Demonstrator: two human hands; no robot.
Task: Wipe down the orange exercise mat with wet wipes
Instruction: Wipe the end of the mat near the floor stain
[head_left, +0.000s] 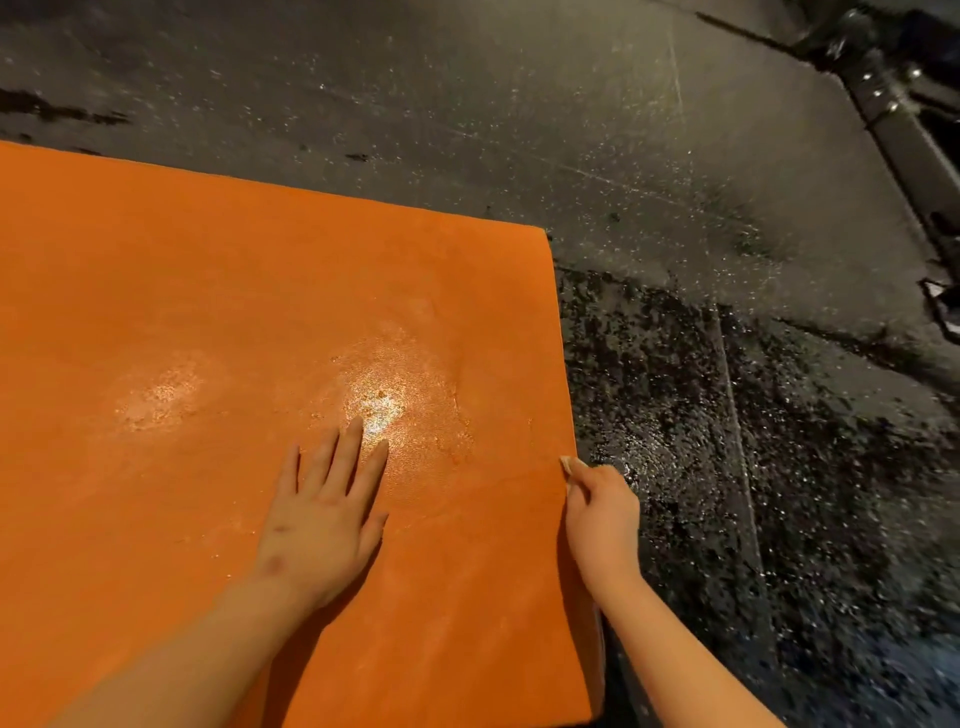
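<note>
The orange exercise mat (208, 312) lies flat on the floor and fills the left and centre of the view, with two shiny wet patches near its middle. My left hand (322, 509) rests flat on the mat, fingers straight and pointing away from me, just below the brighter wet patch. My right hand (600, 514) is at the mat's right edge, fingers curled round a small pale wet wipe (571, 464) that pokes out at the fingertips and touches the edge. Most of the wipe is hidden in the hand.
Dark speckled rubber floor (727, 467) surrounds the mat, with tile seams to the right. A black metal frame of gym equipment (893, 104) crosses the top right corner.
</note>
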